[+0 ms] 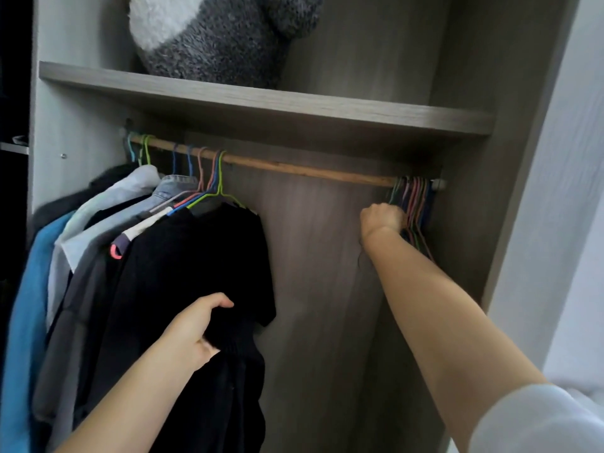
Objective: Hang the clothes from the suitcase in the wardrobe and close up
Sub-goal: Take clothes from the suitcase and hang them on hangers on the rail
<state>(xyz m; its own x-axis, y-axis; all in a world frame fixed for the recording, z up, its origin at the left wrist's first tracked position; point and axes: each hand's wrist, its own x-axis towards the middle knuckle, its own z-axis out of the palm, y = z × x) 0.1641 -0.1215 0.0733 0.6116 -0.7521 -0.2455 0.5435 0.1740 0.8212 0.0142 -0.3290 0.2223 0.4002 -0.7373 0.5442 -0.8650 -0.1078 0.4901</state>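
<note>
The open wardrobe has a wooden rail point(294, 166) under a shelf point(327, 109). Several garments hang at the rail's left end, the nearest a black top point(183, 256) on a green hanger point(220, 178). My left hand point(196, 328) grips a dark black garment point(235, 380) low in front of that top. A bunch of empty coloured hangers point(416, 204) hangs at the rail's right end. My right hand point(382, 219) is closed around those hangers from the left. The suitcase is out of view.
A grey and white plush toy point(215, 34) sits on the shelf above. A blue garment point(26, 305) and pale shirts point(108, 207) fill the left side. The wardrobe's right wall point(490, 191) stands just beyond the empty hangers. The rail's middle stretch is bare.
</note>
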